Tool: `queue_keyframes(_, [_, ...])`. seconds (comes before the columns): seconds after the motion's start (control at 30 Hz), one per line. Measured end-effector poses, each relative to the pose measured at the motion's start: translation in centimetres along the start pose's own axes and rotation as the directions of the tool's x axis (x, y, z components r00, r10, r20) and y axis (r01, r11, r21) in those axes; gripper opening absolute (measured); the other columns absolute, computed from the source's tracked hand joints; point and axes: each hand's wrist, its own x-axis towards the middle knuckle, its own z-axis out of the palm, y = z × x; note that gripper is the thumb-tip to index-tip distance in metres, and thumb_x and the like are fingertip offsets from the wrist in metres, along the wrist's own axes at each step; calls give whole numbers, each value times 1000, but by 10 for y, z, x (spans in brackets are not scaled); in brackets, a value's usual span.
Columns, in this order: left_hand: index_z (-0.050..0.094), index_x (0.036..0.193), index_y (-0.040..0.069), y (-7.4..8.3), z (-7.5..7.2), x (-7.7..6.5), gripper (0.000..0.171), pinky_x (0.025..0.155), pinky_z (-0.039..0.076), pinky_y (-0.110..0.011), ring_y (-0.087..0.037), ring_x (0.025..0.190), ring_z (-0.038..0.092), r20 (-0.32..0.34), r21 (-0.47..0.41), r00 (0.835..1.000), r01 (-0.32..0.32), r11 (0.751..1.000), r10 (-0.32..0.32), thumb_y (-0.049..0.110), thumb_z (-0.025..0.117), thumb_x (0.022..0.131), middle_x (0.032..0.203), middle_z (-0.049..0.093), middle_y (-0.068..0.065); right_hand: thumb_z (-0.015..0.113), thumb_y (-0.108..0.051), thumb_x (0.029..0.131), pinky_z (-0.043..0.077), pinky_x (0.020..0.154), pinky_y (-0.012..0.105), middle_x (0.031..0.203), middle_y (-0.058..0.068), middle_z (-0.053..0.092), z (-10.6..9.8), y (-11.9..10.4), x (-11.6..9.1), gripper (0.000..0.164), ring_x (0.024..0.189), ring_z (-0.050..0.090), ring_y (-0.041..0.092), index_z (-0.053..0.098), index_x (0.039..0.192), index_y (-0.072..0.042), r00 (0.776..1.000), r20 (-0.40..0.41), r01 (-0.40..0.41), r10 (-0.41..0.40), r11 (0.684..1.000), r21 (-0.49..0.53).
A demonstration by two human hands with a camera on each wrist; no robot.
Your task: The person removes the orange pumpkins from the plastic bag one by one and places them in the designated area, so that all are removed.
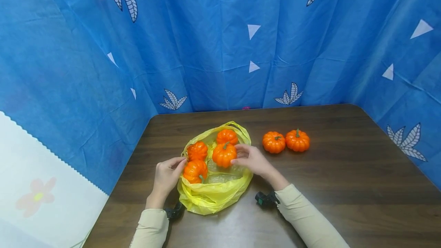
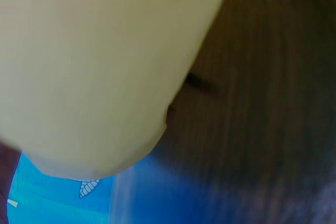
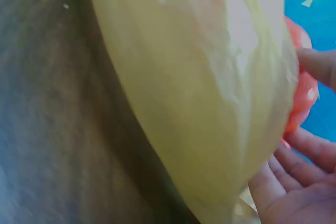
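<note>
A yellow plastic bag [image 1: 213,198] lies with its mouth open on the table. My left hand [image 1: 165,175] pinches the bag's left rim between thumb and fingers. With thumb and fingers, my right hand [image 1: 253,160] holds a small orange pumpkin [image 1: 224,156] over the bag's opening. In the right wrist view, the thumb and fingers stand on either side of that pumpkin [image 3: 304,98], partly hidden behind the bag [image 3: 210,103]. Three more pumpkins are in the bag: one at the back [image 1: 227,136], one at the left [image 1: 197,150] and one at the front left [image 1: 195,171].
Two more pumpkins, one nearer the bag [image 1: 273,142] and one beside it [image 1: 298,140], sit on the brown wooden table [image 1: 344,171] to the right. A blue patterned curtain [image 1: 220,49] hangs behind the table. A pale sleeve [image 2: 105,77] fills much of the left wrist view.
</note>
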Motion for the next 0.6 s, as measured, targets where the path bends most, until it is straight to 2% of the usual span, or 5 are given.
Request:
queue_keyframes(0.33, [78,89,-1,0,0,0,10,68,54,-8,-21,68,74,9,-14,1000,11,1000,-11,-4,79,79,84,78,-14,79,-19,87,54,101,43,132,18,64,-17,-9,-6,60,115,64,30,54,138,-1,996,76,34,-37,999,36])
queue_keyframes(0.6, [78,90,-1,2,-1,0,10,70,51,-4,-22,71,75,23,-8,999,43,999,-43,-2,79,81,86,78,-14,79,-23,87,56,99,41,138,15,60,-33,-12,-12,62,121,61,32,53,141,-6,988,148,47,-48,999,7])
